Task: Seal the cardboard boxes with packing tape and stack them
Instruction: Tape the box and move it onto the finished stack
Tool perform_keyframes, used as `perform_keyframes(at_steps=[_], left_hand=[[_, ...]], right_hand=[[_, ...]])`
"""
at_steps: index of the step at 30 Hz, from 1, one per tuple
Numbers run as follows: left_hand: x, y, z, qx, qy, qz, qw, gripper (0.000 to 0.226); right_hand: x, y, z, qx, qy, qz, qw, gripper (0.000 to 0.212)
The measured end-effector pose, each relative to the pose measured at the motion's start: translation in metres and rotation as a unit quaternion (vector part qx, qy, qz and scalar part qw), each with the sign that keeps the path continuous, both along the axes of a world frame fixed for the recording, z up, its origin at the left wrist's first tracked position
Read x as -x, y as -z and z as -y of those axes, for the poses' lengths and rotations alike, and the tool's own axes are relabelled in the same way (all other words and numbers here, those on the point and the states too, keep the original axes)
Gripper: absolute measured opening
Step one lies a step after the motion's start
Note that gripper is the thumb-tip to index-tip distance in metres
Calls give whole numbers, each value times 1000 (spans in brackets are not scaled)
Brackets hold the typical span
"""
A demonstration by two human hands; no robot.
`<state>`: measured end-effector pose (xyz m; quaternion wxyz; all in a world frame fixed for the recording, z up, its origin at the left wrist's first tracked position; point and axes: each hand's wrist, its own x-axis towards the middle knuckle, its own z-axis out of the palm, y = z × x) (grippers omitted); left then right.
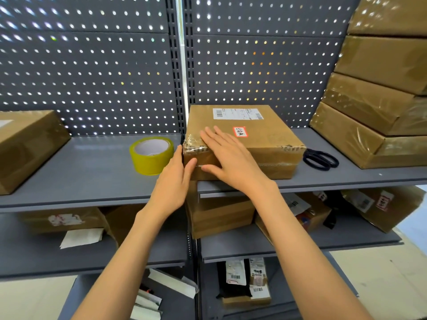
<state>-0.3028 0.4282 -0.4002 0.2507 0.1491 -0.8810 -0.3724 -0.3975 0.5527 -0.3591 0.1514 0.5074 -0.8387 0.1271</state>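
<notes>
A flat cardboard box (261, 137) with a white shipping label and a small red-edged sticker sits on the grey shelf (97, 172), with clear tape across its near left corner. My right hand (228, 155) lies flat with straight fingers over that taped corner. My left hand (175, 181) presses with straight fingers against the box's left side. A roll of yellowish packing tape (151, 154) stands on the shelf just left of the box, apart from both hands.
Black scissors (321, 160) lie right of the box. A stack of several tape-wrapped boxes (369, 107) rises at the right. Another cardboard box (27, 146) sits at the far left. Lower shelves hold parcels and papers. A perforated grey panel (92, 65) backs the shelf.
</notes>
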Motion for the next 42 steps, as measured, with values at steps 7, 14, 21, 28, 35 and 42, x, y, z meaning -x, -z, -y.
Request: perform_keyframes(at_steps=[7, 14, 21, 28, 35, 42], left_hand=[[13, -20, -2, -166, -19, -55, 984, 74], [34, -13, -8, -258, -18, -94, 961, 56], [37, -10, -16, -277, -26, -129, 952, 51], [36, -2, -14, -216, -14, -116, 969, 54], [35, -15, -15, -225, -21, -141, 964, 50], [46, -68, -10, -185, -15, -188, 964, 47]], right_hand=[[4, -5, -28, 257, 118, 67, 957, 53], [30, 9, -74, 353, 304, 215, 858, 61], [36, 18, -84, 441, 253, 420, 752, 58], [40, 27, -80, 496, 231, 510, 664, 63], [41, 18, -77, 514, 222, 480, 675, 65], [50, -36, -71, 566, 206, 399, 691, 67]])
